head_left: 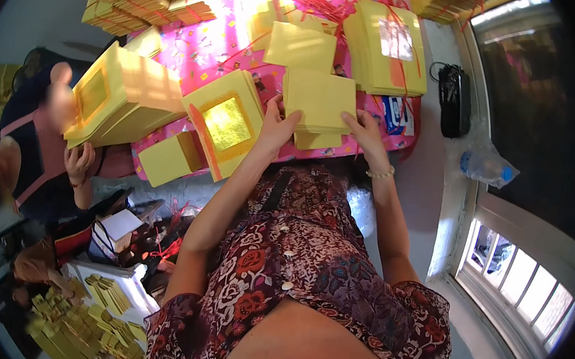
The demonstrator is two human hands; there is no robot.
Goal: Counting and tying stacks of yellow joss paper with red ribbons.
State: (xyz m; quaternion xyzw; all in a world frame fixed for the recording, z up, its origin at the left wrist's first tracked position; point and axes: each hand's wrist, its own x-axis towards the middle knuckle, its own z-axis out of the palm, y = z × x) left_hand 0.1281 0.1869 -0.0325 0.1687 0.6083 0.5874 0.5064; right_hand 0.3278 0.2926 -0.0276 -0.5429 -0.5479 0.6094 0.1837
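In the head view, both hands grip one stack of plain yellow paper sheets [318,103] at the near edge of the worktop [210,43], which is covered with a pink patterned cloth; the left hand [276,129] clasps the stack's left side, fingers curled over its edge; the right hand [365,133], a beaded bracelet [380,174] on its wrist, clasps the right side the same way; just left of the stack lies a yellow pile with a gold foil square [226,125]; a tied bundle of yellow sheets [388,48] sits beyond, toward the far right corner; another person [45,138] sits past the worktop's left edge; a plastic bottle [485,166] lies on the window ledge at right.
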